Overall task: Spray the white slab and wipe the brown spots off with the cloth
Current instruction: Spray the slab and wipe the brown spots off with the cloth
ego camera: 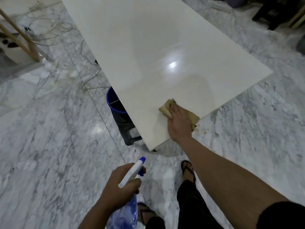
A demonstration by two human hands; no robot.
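The white slab point(148, 47) runs from the top of the view to a near corner in front of me. My right hand point(179, 123) presses a tan cloth point(168, 105) flat on the slab close to its near right edge, and part of the cloth hangs over that edge. My left hand point(120, 187) is low in the view, off the slab, gripping a spray bottle point(132, 172) with a white head, blue nozzle and blue body. No brown spots show on the visible slab surface.
Marble floor point(49, 138) surrounds the slab. A blue bucket point(113, 101) and a dark stand point(127, 129) sit under its left edge. Loose wires point(89, 80) trail on the floor to the left. Wooden sticks point(21, 40) lean far left. Dark furniture point(277, 14) stands top right.
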